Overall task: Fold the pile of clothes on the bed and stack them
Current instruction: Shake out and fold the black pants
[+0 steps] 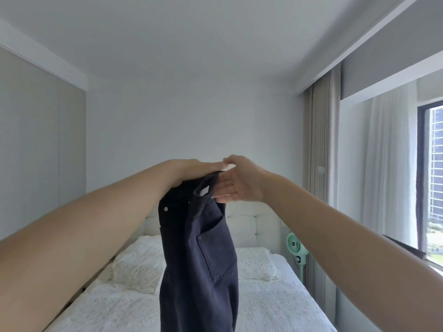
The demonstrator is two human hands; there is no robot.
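Bedroom setting — white tufted headboard (254, 226) against the far wall, two pillows (139, 267) lying before it. Mint-green fan (294, 245) stands right of the bed, near beige curtains (320, 144) and sheer drapes (381, 168) — window (431, 178) at far right.

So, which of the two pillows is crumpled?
The left pillow, beside the hanging dark trousers; the right pillow lies flat and smooth.
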